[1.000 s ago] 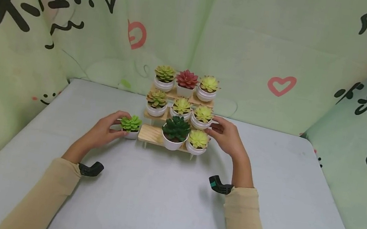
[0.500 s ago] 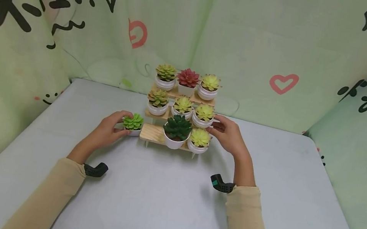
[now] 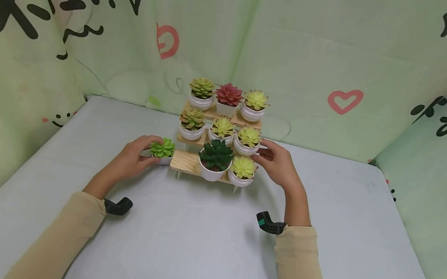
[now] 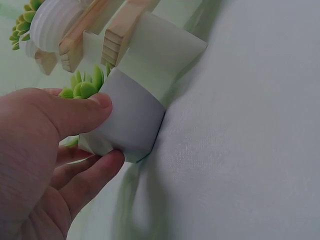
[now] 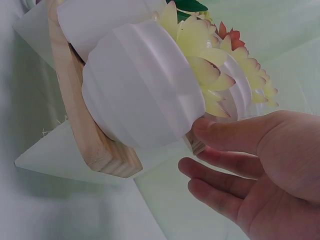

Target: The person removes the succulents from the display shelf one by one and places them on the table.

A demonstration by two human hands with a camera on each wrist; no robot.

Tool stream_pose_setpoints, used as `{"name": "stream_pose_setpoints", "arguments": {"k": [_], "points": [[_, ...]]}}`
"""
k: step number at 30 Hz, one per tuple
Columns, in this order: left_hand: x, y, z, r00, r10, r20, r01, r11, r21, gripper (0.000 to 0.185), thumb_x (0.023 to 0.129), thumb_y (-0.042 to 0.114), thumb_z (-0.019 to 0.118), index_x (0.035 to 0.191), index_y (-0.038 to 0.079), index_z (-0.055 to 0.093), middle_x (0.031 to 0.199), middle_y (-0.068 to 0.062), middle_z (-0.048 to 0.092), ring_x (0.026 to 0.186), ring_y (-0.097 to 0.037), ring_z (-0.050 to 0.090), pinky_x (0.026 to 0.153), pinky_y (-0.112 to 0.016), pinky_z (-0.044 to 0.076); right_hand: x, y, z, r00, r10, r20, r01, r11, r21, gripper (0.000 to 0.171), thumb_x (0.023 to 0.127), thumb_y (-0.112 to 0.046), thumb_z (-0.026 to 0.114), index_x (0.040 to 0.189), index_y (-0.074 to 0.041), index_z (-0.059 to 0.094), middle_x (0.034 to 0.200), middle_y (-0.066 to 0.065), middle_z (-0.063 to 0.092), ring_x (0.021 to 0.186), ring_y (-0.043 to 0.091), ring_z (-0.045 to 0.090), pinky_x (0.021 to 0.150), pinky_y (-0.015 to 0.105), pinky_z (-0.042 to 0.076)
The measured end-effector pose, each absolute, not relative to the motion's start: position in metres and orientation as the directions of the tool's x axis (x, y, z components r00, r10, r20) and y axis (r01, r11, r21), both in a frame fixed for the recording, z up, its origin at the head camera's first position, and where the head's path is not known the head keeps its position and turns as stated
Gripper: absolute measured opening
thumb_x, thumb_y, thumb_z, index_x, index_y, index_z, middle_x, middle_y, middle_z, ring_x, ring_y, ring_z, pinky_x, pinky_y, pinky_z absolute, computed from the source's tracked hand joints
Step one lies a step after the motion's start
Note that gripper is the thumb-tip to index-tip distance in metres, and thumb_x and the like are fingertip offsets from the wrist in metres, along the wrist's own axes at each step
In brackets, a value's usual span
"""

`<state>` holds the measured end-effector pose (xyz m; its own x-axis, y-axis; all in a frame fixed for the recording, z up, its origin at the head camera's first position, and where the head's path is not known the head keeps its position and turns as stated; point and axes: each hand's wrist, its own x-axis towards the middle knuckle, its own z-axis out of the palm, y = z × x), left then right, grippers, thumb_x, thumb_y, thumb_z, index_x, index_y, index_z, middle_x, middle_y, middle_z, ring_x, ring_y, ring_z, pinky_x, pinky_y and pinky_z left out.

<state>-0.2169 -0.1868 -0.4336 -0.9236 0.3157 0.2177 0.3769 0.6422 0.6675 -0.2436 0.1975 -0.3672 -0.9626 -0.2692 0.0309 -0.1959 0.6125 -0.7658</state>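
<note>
My left hand pinches a small light green potted succulent by its pale pot, just left of the lowest shelf. In the left wrist view the thumb lies on the side of the pot and the fingers lie beneath, with the base close against the table. My right hand is at the right end of the three-tier wooden stand, fingers loosely extended. In the right wrist view its thumb tip meets the edge of the front yellow succulent's white pot, near a plank end.
Several potted succulents fill the stand's upper two tiers, including a red one. A dark green succulent stands on the lowest shelf, right of a bare stretch of wood. Behind the white table hangs a printed green curtain.
The left hand and its succulent have shifted slightly right, closer to the lowest shelf. The right hand stays beside the stand.
</note>
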Motion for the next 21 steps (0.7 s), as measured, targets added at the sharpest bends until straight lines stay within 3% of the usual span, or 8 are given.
{"name": "stream_pose_setpoints", "arguments": {"k": [21], "points": [[-0.235, -0.183, -0.431, -0.925, 0.316, 0.212, 0.374, 0.662, 0.649, 0.042, 0.090, 0.007, 0.067, 0.129, 0.010, 0.049, 0.136, -0.020, 0.050, 0.128, -0.043, 0.048, 0.097, -0.053, 0.053, -0.243, 0.197, -0.367, -0.962, -0.272, 0.032, -0.198, 0.609, -0.768, 0.049, 0.094, -0.012, 0.064, 0.140, -0.010, 0.049, 0.140, 0.014, 0.053, 0.124, 0.033, 0.057, 0.103, 0.046, 0.052]]}}
